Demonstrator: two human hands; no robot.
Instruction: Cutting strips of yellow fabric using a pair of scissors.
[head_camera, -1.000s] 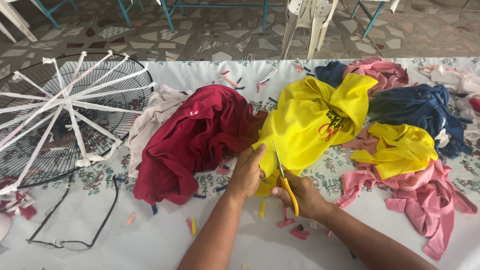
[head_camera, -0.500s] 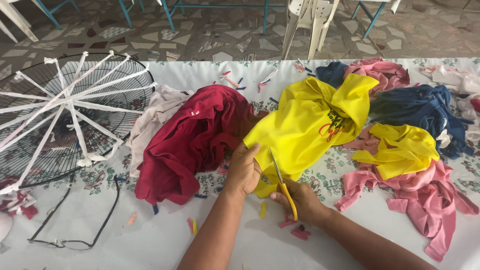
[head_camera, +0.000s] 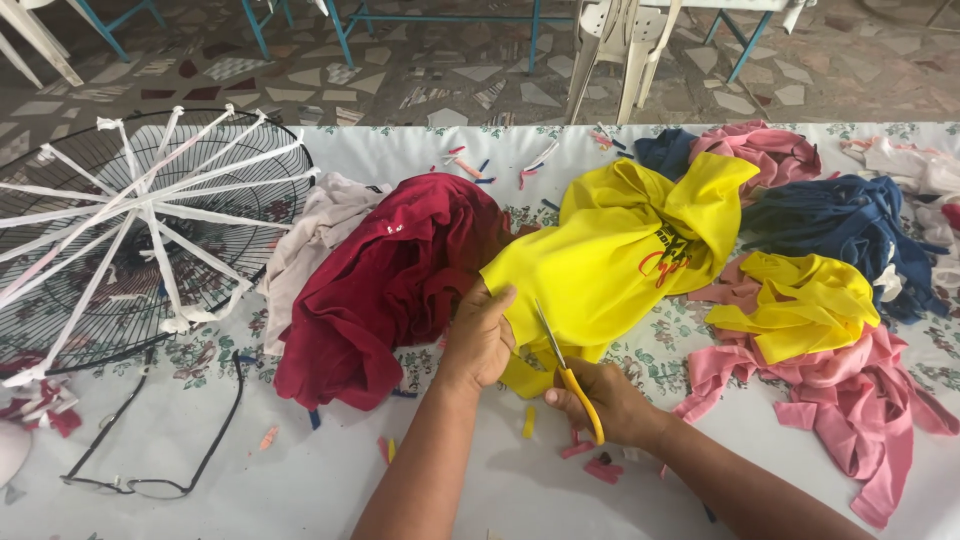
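**Scissors at the edge of the yellow cloth**

While the left hand (head_camera: 480, 340) lies curled on the near edge of the yellow cloth (head_camera: 610, 260), pinching the fabric between thumb and fingers, the right hand (head_camera: 610, 405) is closed round the yellow handles of the scissors (head_camera: 565, 370). Their blades point up and away from the person, slightly parted, with the tips at the lower hem of the yellow cloth, just right of the left thumb.

That cloth lies bunched in the middle of the desk (head_camera: 300, 490), which is covered by a white sheet with a flowered border. Touching its left side is a heap of dark red cloth (head_camera: 390, 285), and a pale beige cloth (head_camera: 315, 235) sticks out from behind that. To the right lie a smaller yellow piece (head_camera: 800, 305) on top of pink cloth (head_camera: 850, 400), a navy cloth (head_camera: 850, 225) behind them, and another pink bundle (head_camera: 760, 145) at the far edge.

On the left of the desk rests a round wire fan guard (head_camera: 130, 240) wrapped with white strips. Spectacles (head_camera: 150, 460) lie near the front left corner. Small coloured scraps (head_camera: 590, 460) are scattered near the right hand and along the far side.
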